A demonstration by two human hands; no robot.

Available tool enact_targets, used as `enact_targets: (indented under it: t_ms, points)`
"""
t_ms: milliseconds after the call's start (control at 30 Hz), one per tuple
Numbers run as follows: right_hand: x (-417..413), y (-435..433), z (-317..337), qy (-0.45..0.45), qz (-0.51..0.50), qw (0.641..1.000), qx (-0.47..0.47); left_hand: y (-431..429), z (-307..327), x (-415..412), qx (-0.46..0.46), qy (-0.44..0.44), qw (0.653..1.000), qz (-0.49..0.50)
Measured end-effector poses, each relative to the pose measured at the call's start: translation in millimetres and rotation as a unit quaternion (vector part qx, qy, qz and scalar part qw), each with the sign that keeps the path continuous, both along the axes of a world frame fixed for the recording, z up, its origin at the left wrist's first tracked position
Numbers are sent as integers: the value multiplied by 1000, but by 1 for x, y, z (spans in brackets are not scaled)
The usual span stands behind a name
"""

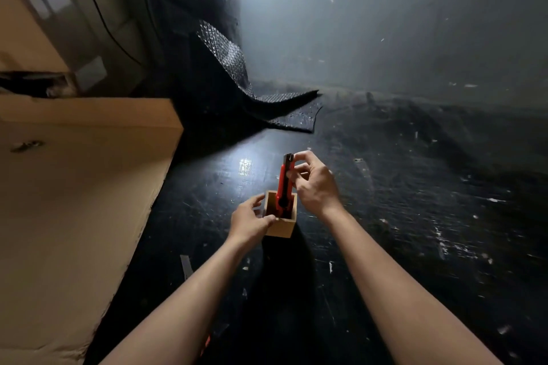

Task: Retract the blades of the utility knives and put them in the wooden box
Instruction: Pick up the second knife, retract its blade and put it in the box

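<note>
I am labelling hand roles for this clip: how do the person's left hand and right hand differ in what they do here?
The left hand grips the side of the small square wooden box low on the scuffed black table; the right hand is higher, pinching the upper end of the red utility knife. The left steadies the container; the right guides the knife, whose lower end is already inside. Both are bare and closed on something.

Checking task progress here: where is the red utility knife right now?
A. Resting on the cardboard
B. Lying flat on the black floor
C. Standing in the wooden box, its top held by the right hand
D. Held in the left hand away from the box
C: the red utility knife stands with its lower end inside the wooden box, the right hand pinching its top while the left hand steadies the box.
</note>
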State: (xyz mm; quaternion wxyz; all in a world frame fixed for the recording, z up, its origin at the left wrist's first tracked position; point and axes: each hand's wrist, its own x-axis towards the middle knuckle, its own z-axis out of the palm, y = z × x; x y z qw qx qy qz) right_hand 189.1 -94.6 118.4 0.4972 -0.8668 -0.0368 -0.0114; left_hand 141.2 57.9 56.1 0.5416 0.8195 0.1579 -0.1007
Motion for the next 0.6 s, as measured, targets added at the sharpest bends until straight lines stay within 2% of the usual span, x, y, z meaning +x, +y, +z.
enact_targets:
  t_ms: [367,600]
  points:
    - [11,23,-57,50,41,990,-128,-7,-29,10,-20,6,998,64]
    - [13,23,-59,30,-1,992,-121,-7,-31,11,-30,-2,997,76]
